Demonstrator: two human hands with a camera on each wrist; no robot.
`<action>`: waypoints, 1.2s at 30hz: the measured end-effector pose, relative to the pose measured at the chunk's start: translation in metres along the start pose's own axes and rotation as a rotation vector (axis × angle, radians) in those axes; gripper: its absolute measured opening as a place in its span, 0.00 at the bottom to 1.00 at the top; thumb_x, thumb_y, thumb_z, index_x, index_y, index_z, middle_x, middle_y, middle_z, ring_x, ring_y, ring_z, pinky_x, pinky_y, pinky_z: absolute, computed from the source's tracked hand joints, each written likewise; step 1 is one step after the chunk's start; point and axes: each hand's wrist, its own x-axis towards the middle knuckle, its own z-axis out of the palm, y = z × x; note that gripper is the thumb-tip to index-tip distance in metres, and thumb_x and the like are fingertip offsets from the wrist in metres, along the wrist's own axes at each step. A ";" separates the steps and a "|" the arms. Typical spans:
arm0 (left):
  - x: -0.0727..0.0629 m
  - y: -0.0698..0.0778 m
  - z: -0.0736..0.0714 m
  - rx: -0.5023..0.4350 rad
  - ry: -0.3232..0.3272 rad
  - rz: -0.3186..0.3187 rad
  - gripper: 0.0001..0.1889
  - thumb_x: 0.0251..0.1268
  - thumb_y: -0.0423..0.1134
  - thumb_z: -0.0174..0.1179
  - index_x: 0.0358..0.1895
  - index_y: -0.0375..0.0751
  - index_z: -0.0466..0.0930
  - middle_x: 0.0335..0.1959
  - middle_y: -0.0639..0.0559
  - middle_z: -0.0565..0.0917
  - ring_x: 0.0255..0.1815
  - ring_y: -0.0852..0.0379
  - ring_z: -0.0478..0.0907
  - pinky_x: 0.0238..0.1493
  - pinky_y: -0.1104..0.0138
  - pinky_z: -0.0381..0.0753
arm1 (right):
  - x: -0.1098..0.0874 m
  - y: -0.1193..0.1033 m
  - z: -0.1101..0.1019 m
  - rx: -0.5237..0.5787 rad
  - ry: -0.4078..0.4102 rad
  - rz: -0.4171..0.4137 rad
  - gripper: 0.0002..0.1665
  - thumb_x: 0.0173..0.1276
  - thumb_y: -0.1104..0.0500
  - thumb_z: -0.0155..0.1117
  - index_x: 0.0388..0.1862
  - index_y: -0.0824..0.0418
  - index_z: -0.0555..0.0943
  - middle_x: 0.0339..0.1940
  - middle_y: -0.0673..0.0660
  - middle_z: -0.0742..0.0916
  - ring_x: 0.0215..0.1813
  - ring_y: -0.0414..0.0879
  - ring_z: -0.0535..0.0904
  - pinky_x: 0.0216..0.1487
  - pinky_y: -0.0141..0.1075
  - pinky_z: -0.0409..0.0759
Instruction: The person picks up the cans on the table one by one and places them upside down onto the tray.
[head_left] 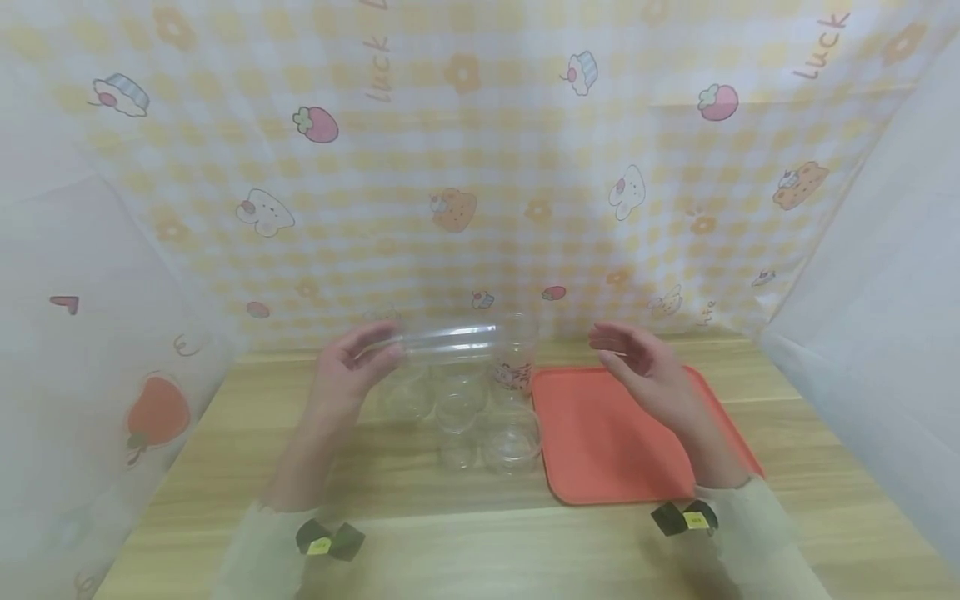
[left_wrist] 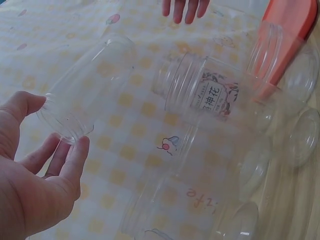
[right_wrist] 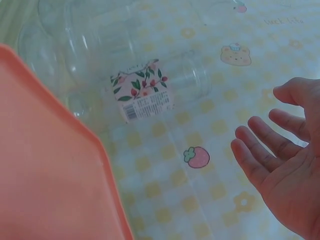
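Against a yellow-checked cloth (head_left: 360, 208) and over a wooden table (head_left: 420, 542), gripping a clear jar (head_left: 450, 337) by its ridged end between thumb and fingers of the left hand (head_left: 348, 367). Holding it sideways in the air, with free end toward the right, above a cluster of clear standing jars (head_left: 512, 442). Seeing among these, at far right, one labelled jar (head_left: 513, 377), just left of an orange tray (head_left: 600, 450). Holding the right hand (head_left: 648, 371) open, with fingers slightly bent, raised over the tray's far side

Perhaps six clear jars (head_left: 450, 339), one labelled, one tray (head_left: 615, 446), one table (head_left: 465, 554)
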 end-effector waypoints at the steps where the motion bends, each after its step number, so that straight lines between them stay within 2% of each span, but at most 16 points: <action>1: 0.001 0.000 0.001 -0.006 0.004 -0.002 0.22 0.71 0.35 0.65 0.65 0.34 0.75 0.64 0.44 0.77 0.54 0.48 0.82 0.60 0.62 0.78 | 0.001 0.000 0.001 0.004 -0.001 -0.002 0.23 0.74 0.72 0.60 0.67 0.69 0.74 0.59 0.65 0.83 0.61 0.54 0.79 0.58 0.33 0.80; 5: 0.002 0.000 0.005 -0.016 0.005 -0.010 0.21 0.71 0.35 0.65 0.64 0.38 0.77 0.63 0.45 0.78 0.54 0.48 0.82 0.60 0.61 0.79 | 0.003 0.000 0.005 0.030 -0.001 -0.011 0.24 0.73 0.73 0.60 0.67 0.69 0.74 0.60 0.65 0.83 0.62 0.54 0.79 0.57 0.35 0.81; 17: 0.004 -0.001 0.015 0.007 -0.017 -0.031 0.23 0.69 0.36 0.67 0.65 0.37 0.76 0.64 0.46 0.78 0.60 0.46 0.79 0.59 0.61 0.79 | 0.008 -0.004 0.015 0.079 -0.006 -0.022 0.25 0.71 0.76 0.61 0.67 0.72 0.73 0.62 0.65 0.81 0.63 0.65 0.76 0.58 0.37 0.81; 24: 0.004 -0.001 0.020 -0.008 -0.024 -0.029 0.25 0.69 0.36 0.66 0.67 0.33 0.74 0.65 0.42 0.77 0.61 0.46 0.78 0.60 0.61 0.79 | 0.010 -0.006 0.018 0.098 -0.028 -0.027 0.26 0.72 0.75 0.60 0.68 0.75 0.71 0.64 0.65 0.80 0.65 0.64 0.75 0.59 0.37 0.80; 30: 0.004 -0.005 0.022 0.006 -0.033 -0.032 0.24 0.69 0.38 0.67 0.66 0.38 0.76 0.63 0.47 0.79 0.61 0.46 0.78 0.61 0.61 0.78 | 0.014 -0.008 0.022 0.117 -0.041 -0.041 0.28 0.71 0.76 0.61 0.69 0.71 0.71 0.66 0.64 0.79 0.66 0.65 0.73 0.59 0.38 0.80; 36: 0.005 -0.007 0.026 -0.005 -0.042 -0.028 0.23 0.69 0.37 0.67 0.65 0.39 0.76 0.64 0.45 0.79 0.61 0.45 0.78 0.61 0.60 0.78 | 0.017 -0.011 0.027 0.131 -0.056 -0.049 0.28 0.71 0.75 0.61 0.70 0.71 0.71 0.67 0.63 0.78 0.67 0.62 0.73 0.60 0.39 0.79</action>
